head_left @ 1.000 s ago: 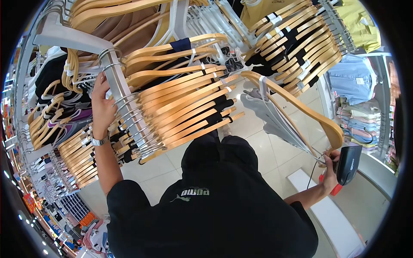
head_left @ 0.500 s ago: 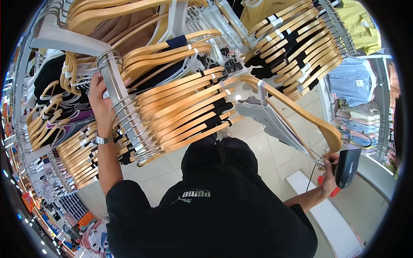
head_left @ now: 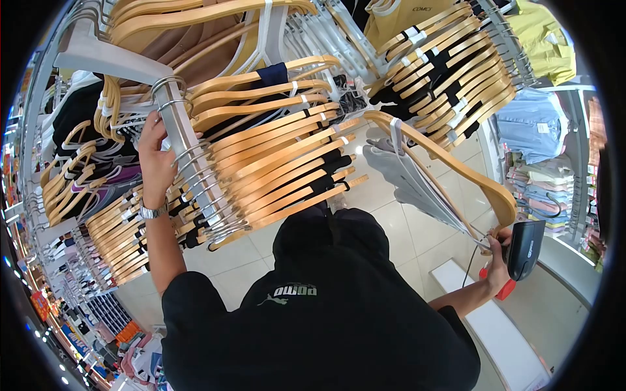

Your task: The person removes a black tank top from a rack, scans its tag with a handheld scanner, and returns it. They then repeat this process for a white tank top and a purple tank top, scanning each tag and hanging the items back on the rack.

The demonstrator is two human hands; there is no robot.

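My left hand (head_left: 156,156), with a watch on its wrist, is wrapped round a metal display rail (head_left: 179,130), its fingers partly hidden behind it. Wooden hangers (head_left: 261,163) hang by their hooks along this rail, some with black clips or cloth. At the right, my right hand (head_left: 499,264) is closed round the hook end of a wooden hanger (head_left: 450,159) and a black scanner-like device (head_left: 525,251). A grey garment (head_left: 398,173) hangs beside that hanger, away from the rail.
More wooden hangers (head_left: 456,78) fill a rack at the upper right. A blue shirt (head_left: 535,124) and folded clothes (head_left: 538,189) are beyond it. A white board (head_left: 489,319) lies low at the right. Other racks of clothes (head_left: 72,176) stand at the left, over a tiled floor (head_left: 404,228).
My left hand has shifted slightly down along the rail. Wooden hangers near its upper part have spread a little to the right. My right hand still holds its hanger and device.
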